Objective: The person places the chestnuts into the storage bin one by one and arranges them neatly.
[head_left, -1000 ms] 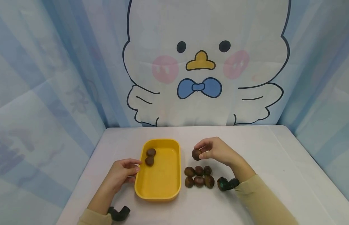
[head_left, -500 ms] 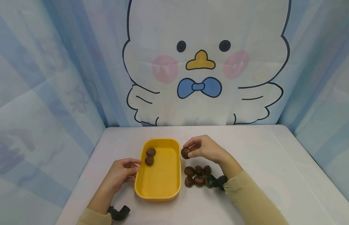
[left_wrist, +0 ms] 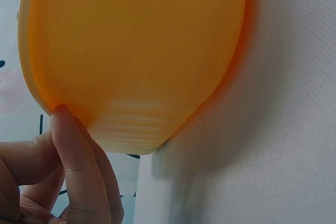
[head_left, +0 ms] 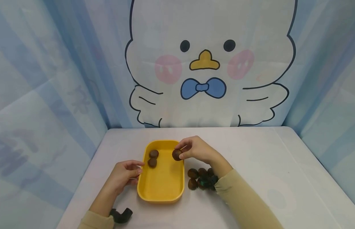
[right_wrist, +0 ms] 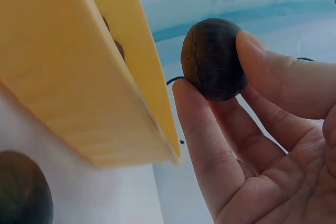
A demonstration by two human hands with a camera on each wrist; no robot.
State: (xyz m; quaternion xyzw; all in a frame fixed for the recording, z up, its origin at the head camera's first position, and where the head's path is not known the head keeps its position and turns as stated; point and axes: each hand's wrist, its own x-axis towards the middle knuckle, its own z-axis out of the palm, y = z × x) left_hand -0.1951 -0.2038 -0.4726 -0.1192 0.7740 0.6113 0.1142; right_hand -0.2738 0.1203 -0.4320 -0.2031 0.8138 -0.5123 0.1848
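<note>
Between thumb and fingertips, my right hand (head_left: 198,149) pinches a brown chestnut (right_wrist: 212,59). In the head view it overlaps the right rim of a yellow tray (head_left: 161,187); the right wrist view shows it beside the tray's wall. At the tray's left side, my left hand (head_left: 124,175) touches the rim with nearly straight fingertips (left_wrist: 63,116), the thumb lying close to them. Inside the tray, one chestnut (head_left: 153,154) lies just behind another chestnut (head_left: 152,163), both along the left wall.
Several more chestnuts (head_left: 192,173) stand in two rows on the white table (head_left: 269,152) right of the tray. The right wrist camera (head_left: 207,182) partly covers them. A blue curtain (head_left: 66,79) with a cartoon bird closes off the back and sides.
My right hand has moved left with its chestnut, from over the table to the tray's right rim. The left hand, the tray and the two chestnuts inside have stayed put.
</note>
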